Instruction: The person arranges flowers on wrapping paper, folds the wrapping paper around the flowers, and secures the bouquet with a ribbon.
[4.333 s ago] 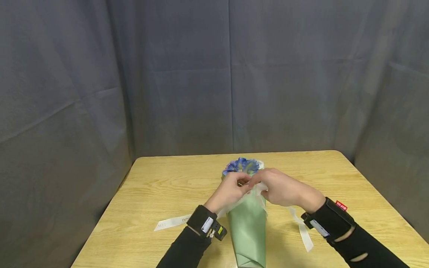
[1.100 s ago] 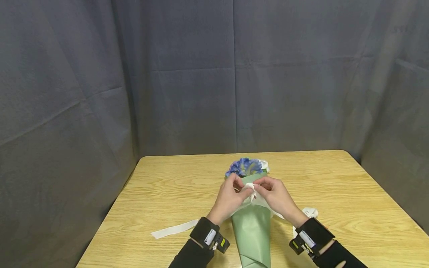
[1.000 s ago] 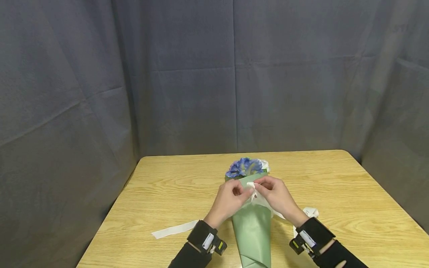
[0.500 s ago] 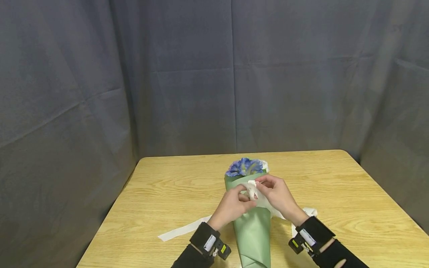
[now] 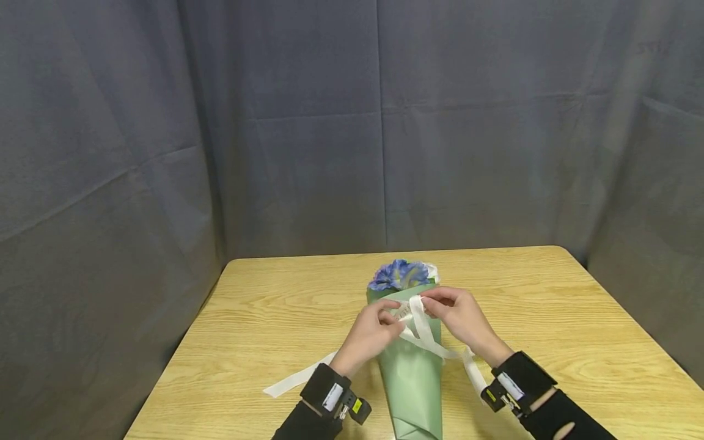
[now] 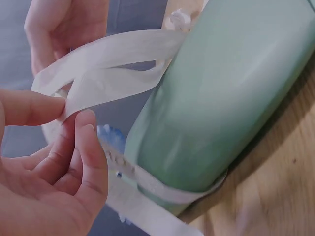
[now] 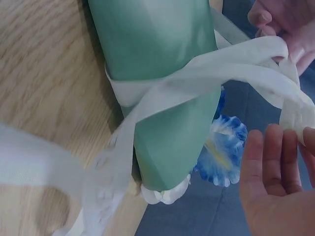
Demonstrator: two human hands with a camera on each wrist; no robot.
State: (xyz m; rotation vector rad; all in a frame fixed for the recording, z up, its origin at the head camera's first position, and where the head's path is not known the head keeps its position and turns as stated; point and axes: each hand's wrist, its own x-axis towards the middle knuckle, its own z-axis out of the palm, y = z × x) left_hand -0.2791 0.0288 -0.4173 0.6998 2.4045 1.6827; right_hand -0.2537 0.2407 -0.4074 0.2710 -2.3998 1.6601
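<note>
A bouquet in green wrapping paper (image 5: 411, 385) lies on the table, its blue flower (image 5: 397, 275) pointing away from me. White ribbon (image 5: 422, 324) goes round the wrap below the flower, with a loop raised over it. My right hand (image 5: 462, 318) pinches the top of this loop between thumb and fingertips. On the other side, my left hand (image 5: 370, 336) pinches ribbon with its thumb and forefinger; in the left wrist view, the white band (image 6: 108, 88) runs from those fingertips toward the wrap. Lettering shows on part of the ribbon. Whether a knot lies beneath is hidden.
One ribbon tail (image 5: 299, 380) trails across the wooden table (image 5: 280, 293) at left, another tail (image 5: 474, 371) by the right wrist. A white flower (image 7: 166, 194) shows at the bouquet's top edge. Grey curtains (image 5: 308, 153) stand behind and at both sides.
The hands, close together over the ribbon before, have drawn apart. My left hand has dipped, then risen slightly. A longer ribbon loop shows between them, and the right tail has shifted left.
</note>
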